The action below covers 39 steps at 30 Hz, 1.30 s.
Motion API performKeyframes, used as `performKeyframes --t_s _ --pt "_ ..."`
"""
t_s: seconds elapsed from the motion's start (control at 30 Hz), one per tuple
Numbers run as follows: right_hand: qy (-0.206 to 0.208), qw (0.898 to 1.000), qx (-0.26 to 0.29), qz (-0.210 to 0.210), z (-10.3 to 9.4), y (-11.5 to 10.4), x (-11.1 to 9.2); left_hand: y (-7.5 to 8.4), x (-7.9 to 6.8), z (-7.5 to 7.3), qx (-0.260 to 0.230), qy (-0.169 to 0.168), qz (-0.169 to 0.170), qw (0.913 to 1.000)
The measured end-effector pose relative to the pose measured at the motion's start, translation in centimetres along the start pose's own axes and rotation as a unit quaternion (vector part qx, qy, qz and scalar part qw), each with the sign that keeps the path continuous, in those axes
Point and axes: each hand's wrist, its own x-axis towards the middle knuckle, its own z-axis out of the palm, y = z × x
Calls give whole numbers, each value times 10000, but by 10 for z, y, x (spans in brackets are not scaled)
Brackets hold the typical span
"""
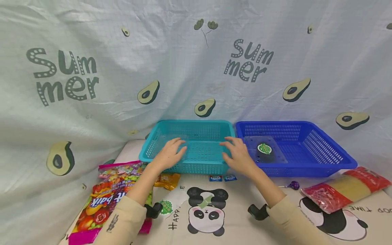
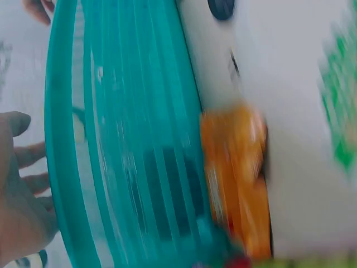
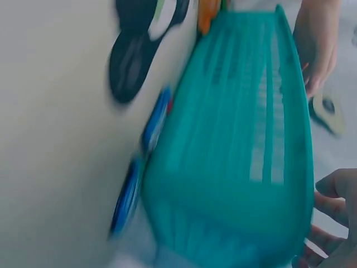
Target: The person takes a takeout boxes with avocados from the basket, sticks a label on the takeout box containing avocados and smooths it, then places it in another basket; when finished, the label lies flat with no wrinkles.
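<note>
My left hand (image 1: 169,154) hovers over the left part of a teal plastic basket (image 1: 199,168), its fingers loosely bent and holding nothing. Over the basket's right end is my right hand (image 1: 239,156), fingers spread and likewise holding nothing. In the left wrist view the fingertips come right to the rim of the basket (image 2: 58,167); the right wrist view has the other hand (image 3: 334,223) beside the same rim. A clear plastic container (image 1: 163,141) lies inside the basket at the left, partly hidden by my left hand.
A blue basket (image 1: 306,170) stands to the right, holding a clear box with a green label (image 1: 264,148). In front lie an orange packet (image 1: 171,182), small blue packets (image 1: 215,178), a purple lollipop (image 1: 294,185), a red-yellow bag (image 1: 349,189) and a large candy bag (image 1: 101,200).
</note>
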Motion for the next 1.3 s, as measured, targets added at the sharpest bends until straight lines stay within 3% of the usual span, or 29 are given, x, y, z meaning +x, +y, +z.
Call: performKeyframes --t_s 0.13,0.27,0.47,0.57,0.67,0.87,1.07,1.17,1.3 --pt "-472 9979 401 -171 28 -23 17 -29 -14 -15 512 124 -469 9975" --pt "-1112 9890 971 14 49 -43 40 -45 -21 -22 782 140 -807 9936" --pt "-2298 9630 1307 526 69 -58 67 -45 -13 -21 376 -356 -1272 9905" --pt "-2840 9488 1180 723 74 -61 74 -43 -6 -19 266 -558 -1726 9831" --pt "-3130 9380 1155 937 76 -62 75 -41 -1 -18 72 -657 -2106 9753" --pt "-3203 9321 1186 1202 77 -62 76 -37 6 -17 -221 -443 -2258 9729" --pt "-3041 9299 1487 1441 76 -60 77 -39 6 -17 -498 -147 -2000 9784" --pt "-2697 9376 1550 1552 76 -59 77 -38 6 -17 -605 -18 -1772 9823" --pt "-1883 9570 1634 1482 75 -57 76 -35 5 -20 -838 363 -1510 9843"
